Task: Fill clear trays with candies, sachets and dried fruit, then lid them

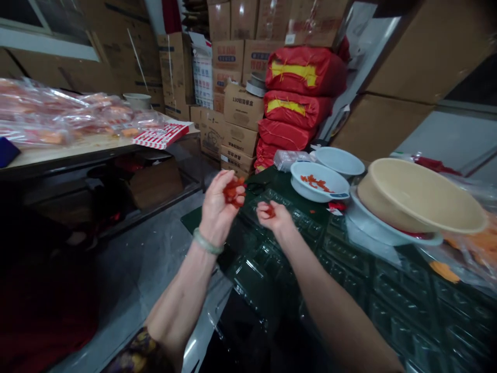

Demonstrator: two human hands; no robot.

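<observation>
My left hand (220, 199), with a pale bangle (208, 242) at the wrist, is raised with its fingers curled round a small heap of orange-red pieces (234, 191). Their exact kind is too blurred to tell. To its right, my right hand (275, 215) is closed, and a bit of the same orange-red shows between its fingertips. Both hands are above clear plastic trays (267, 264) with moulded compartments, laid over a dark green table. More such pieces lie in a white basin (306, 192) beyond my right hand.
A beige basin (423, 197) rests in a white one at the right, near bagged orange pieces (444, 270). Another pale basin (339, 159) stands behind. Red bundles (303, 72) and cardboard boxes (241, 106) are stacked at the back. A second table (97, 150) at the left bears plastic-wrapped goods.
</observation>
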